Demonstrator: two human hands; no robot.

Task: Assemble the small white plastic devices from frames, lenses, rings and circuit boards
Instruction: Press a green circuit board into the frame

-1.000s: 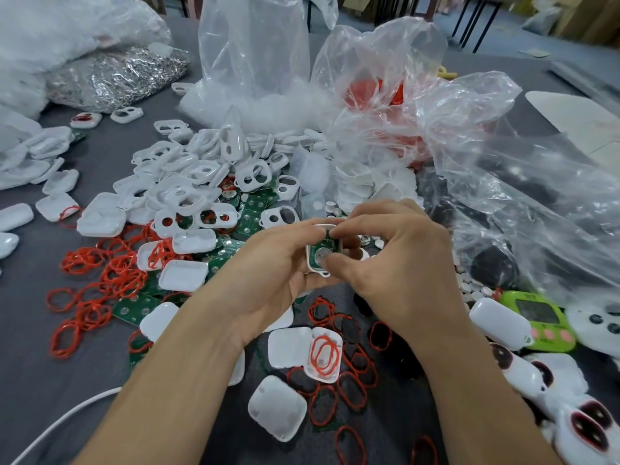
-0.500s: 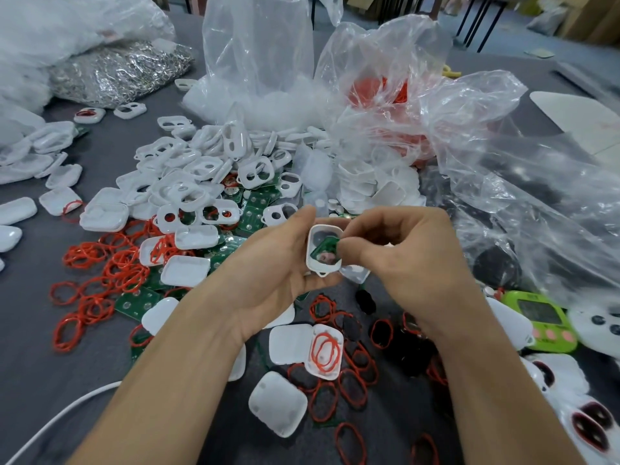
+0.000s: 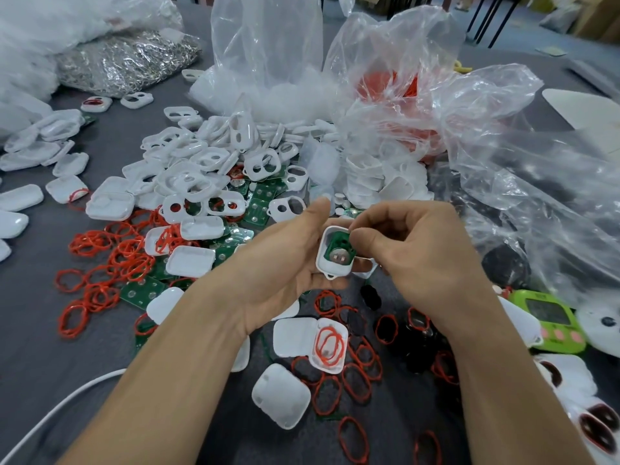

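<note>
Head view.
- Left hand (image 3: 278, 263) holds white shell (image 3: 322, 260) from below, thumb up beside it.
- Green board (image 3: 334, 246) sits inside shell.
- Right hand (image 3: 422, 260) pinches board's top edge, fingers curled.
- Shell up in air, over grey bench (image 3: 27, 330).
- Left of shell: heap of red rings (image 3: 100, 263).
- Behind shell, to left: pile of white frames (image 3: 188, 176).
- Behind shell: clear bags (image 3: 503, 162).
- Right of shell, lower down: green timer (image 3: 550, 317).
- Below shell: more rings, white covers (image 3: 281, 396).
</note>
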